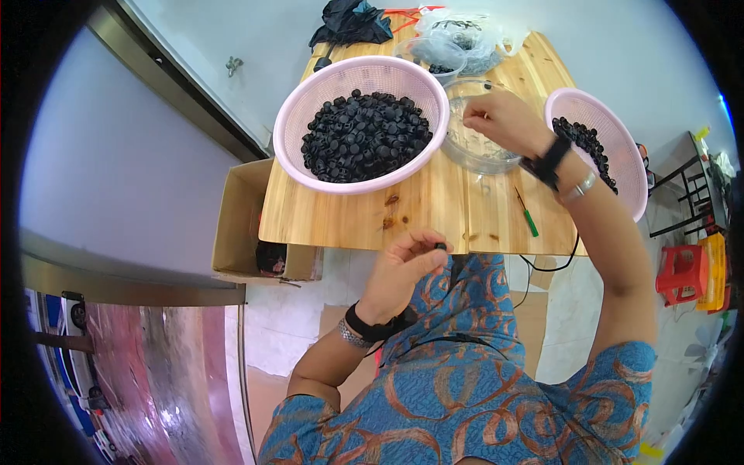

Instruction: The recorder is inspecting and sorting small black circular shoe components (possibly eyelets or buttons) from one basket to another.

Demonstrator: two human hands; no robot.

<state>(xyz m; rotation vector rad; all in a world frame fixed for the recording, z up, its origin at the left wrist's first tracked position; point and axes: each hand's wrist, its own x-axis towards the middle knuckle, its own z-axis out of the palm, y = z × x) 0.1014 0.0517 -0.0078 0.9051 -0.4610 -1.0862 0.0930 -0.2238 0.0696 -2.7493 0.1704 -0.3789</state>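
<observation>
My left hand (pixel 407 267) is closed in a pinch just off the table's front edge, holding a small round black plastic part (pixel 440 246) between thumb and fingertips. Over a clear plastic bowl (pixel 487 165), my right hand (pixel 504 120) hangs with its fingers drawn together. Whatever those fingers grip, if anything, is too small to make out. The bowl seems to hold small pieces that I cannot name. To its left stands a large pink basket (pixel 359 186) heaped with similar black parts (pixel 364 136). A second pink basket (pixel 632 167), partly behind my right forearm, also contains black parts (pixel 585 143).
A thin tool with a green handle (pixel 530 223) lies on the wooden table (pixel 325 221). Toward the back are another clear tub (pixel 446 56), a plastic bag (pixel 484 35) and a black bag (pixel 353 23). A cardboard box (pixel 240 213) stands left, a red stool (pixel 682 275) right.
</observation>
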